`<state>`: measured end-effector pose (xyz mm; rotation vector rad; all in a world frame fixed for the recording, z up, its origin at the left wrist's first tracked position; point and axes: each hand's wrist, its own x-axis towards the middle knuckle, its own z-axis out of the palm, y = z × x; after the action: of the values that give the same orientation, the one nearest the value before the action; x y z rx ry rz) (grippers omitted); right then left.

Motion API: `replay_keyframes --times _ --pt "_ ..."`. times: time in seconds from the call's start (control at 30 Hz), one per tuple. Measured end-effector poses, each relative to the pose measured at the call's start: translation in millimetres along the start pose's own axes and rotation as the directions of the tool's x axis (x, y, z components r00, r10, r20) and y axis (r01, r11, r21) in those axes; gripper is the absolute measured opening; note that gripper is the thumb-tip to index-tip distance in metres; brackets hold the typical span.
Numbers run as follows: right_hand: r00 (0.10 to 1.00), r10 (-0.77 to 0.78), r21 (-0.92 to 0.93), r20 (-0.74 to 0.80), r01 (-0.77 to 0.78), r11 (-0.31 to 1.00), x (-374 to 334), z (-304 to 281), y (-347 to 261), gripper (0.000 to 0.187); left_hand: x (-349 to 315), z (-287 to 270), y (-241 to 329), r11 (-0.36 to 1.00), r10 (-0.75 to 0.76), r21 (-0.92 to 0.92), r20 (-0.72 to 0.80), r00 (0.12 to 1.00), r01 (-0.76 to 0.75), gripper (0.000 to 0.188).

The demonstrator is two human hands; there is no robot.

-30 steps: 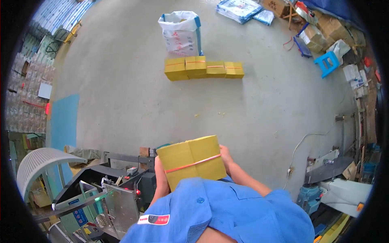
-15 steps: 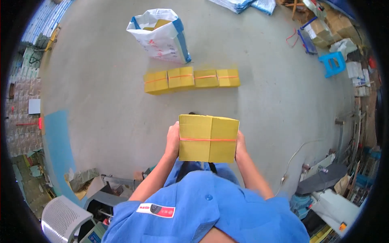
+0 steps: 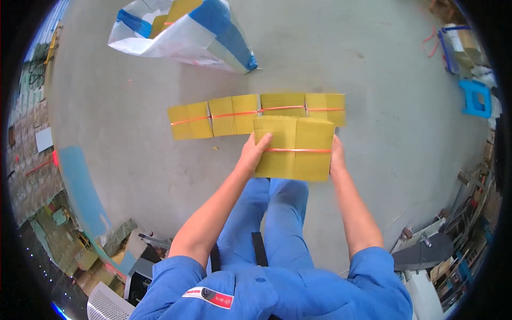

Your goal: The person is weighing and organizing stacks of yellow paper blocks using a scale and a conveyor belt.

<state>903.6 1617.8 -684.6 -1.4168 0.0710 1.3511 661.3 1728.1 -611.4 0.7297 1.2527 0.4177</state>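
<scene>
Between my two hands is a yellow cardboard bundle (image 3: 295,165) with an orange band across its middle. My left hand (image 3: 253,153) grips its left side, thumb on the top face. On the opposite side my right hand (image 3: 337,156) presses, with most of its fingers hidden behind the edge. Just beyond, a row of similar banded yellow bundles (image 3: 233,122) lies side by side on the floor. The held bundle overlaps the right part of that row in the view; whether they touch I cannot tell.
A white and blue woven sack (image 3: 213,50) stands open past the row, with yellow bundles inside. At the far right are a blue plastic stool (image 3: 474,99) and a blue-framed cart (image 3: 449,50). A grey perforated chair back (image 3: 106,304) is at the near left.
I have leaned forward and lowered the bundle away from my body, toward the row. My left thumb now rests on its top face. The sack and row appear closer.
</scene>
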Motion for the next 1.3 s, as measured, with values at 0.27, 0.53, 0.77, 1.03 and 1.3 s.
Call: replay_keyframes --times 0.27,0.53,0.77,1.03,1.3 --pt "0.998 0.052 -0.146 -0.024 -0.054 0.988 164 17 40 0.03 142 -13 -45 0.987 -0.041 0.146 -0.173 0.984 0.067 0.064" --pt "0.987 0.029 -0.341 -0.157 -0.081 0.936 222 1 84 0.039 160 15 -80 0.823 0.154 0.563 -0.358 0.921 0.081 0.065" --pt "0.985 -0.088 -0.515 -0.147 0.0 0.857 123 1 65 0.037 86 15 -68 0.866 -0.061 0.489 -0.109 0.992 0.107 0.066" --pt "0.858 0.327 -0.186 0.397 -0.273 0.944 -130 108 4 0.032 -114 -32 -37 0.951 -0.294 0.129 0.104 0.95 0.28 0.047" --pt "0.475 0.683 -0.564 0.554 -0.39 0.728 -314 211 -29 0.035 -333 -66 40 0.923 -0.111 -0.384 -0.226 0.968 0.017 0.038"
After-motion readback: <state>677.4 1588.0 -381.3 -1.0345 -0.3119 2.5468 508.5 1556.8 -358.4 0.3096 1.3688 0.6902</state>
